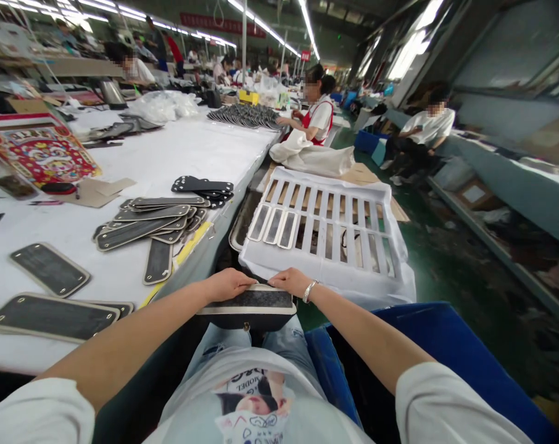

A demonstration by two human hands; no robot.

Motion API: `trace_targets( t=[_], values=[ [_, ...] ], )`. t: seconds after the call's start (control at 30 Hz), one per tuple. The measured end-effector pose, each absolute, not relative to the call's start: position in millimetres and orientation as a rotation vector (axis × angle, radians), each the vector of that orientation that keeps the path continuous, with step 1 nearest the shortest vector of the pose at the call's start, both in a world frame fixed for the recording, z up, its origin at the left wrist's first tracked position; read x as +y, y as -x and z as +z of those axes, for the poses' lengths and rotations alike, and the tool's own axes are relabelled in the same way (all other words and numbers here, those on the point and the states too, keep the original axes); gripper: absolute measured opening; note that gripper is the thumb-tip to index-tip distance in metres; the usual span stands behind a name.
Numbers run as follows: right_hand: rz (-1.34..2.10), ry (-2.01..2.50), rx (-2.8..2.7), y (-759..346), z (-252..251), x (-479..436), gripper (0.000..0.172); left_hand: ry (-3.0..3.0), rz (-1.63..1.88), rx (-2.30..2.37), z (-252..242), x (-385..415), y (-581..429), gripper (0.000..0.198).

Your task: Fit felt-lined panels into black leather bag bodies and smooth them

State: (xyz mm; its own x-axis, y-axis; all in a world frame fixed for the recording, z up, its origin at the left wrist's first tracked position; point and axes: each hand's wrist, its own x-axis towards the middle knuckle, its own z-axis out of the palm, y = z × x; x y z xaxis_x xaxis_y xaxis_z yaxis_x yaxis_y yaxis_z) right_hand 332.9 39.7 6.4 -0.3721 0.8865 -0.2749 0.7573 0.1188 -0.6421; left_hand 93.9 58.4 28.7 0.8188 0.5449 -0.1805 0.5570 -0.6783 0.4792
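Over my lap sits a dark bag-like piece (254, 302), with a black panel edged in cream on top and a small gold fitting on its near side. My left hand (231, 285) is closed at the far left part of its edge, the fingers pinching the rim. At the far right of the same edge my right hand (289, 282), with a silver bracelet at the wrist, pinches too. The fingertips of both hands are partly hidden. Just beyond them lies a white slotted rack (326, 274), bearing three cream-edged dark panels (274, 226) at its left.
On the white table (168, 139) at left lie a pile of cream-edged panels (145, 228), loose panels (50, 268) and black strips (203, 188). A blue bin (427, 333) stands at my right. A co-worker in a red apron (319, 117) works farther along the table.
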Motion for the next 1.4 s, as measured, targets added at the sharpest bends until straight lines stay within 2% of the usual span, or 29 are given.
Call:
trace_targets(
  t=[0.27, 0.63, 0.87, 1.03, 1.2, 1.4],
  values=[
    [1.253, 1.592, -2.277, -328, 7, 48, 0.034, -2.477, -0.095, 0.827, 27, 54, -96, 0.039],
    [1.136, 1.495, -2.615, -309, 30, 49, 0.031, -2.508, -0.129, 0.802, 22, 56, -96, 0.042],
    [1.189, 1.525, -2.597, -310, 31, 56, 0.034, -2.238, 0.007, 0.807, 36, 73, -53, 0.035],
    [1.276, 1.459, -2.643, -310, 24, 62, 0.038, -2.397, -0.015, 0.853, 26, 67, -45, 0.037],
    [1.255, 1.393, -2.734, -297, 21, 67, 0.042, -2.571, -0.158, 0.822, 23, 63, -51, 0.039],
    [1.229, 1.335, -2.789, -272, 18, 64, 0.045, -2.663, -0.165, 0.794, 20, 60, -50, 0.041]
  ],
)
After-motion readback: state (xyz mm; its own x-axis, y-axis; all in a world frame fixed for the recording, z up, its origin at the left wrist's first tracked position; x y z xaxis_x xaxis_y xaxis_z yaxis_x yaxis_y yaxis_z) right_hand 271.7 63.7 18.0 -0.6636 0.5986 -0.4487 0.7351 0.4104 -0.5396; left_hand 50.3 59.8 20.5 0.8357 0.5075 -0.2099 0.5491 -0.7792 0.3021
